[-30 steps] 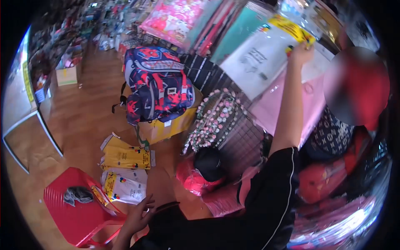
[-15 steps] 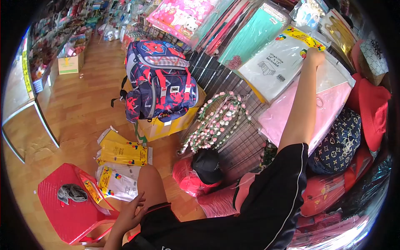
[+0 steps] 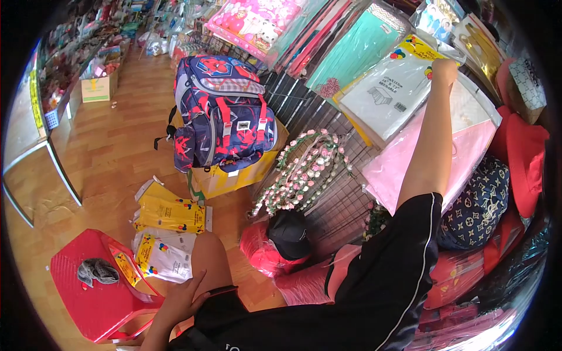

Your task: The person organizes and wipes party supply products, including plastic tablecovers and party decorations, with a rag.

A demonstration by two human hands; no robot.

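My right hand (image 3: 446, 73), at the end of an outstretched arm, is closed on the top corner of a white packaged tablecloth (image 3: 389, 93) with a yellow balloon header. The pack hangs against a wire rack, in front of other packs. Just below it hangs a pink fabric pack (image 3: 401, 152), partly hidden by my forearm. My left hand (image 3: 184, 297) rests on my bent leg, its fingers stretched out. Near that hand, white tablecloth packs (image 3: 170, 257) and yellow tablecloth packs (image 3: 167, 212) lie on the floor.
A red plastic stool (image 3: 76, 292) at lower left carries a grey cloth (image 3: 98, 271). A patterned backpack (image 3: 225, 117) stands on a yellow carton (image 3: 225, 181). Flower garlands (image 3: 307, 169) hang on the rack. A black cap (image 3: 290, 234) is below; a navy patterned cap (image 3: 477, 205) hangs right.
My left hand has moved slightly up and settled onto my leg. My right hand has shifted a little, and the lower edge of the white pack has tilted away from the rack.
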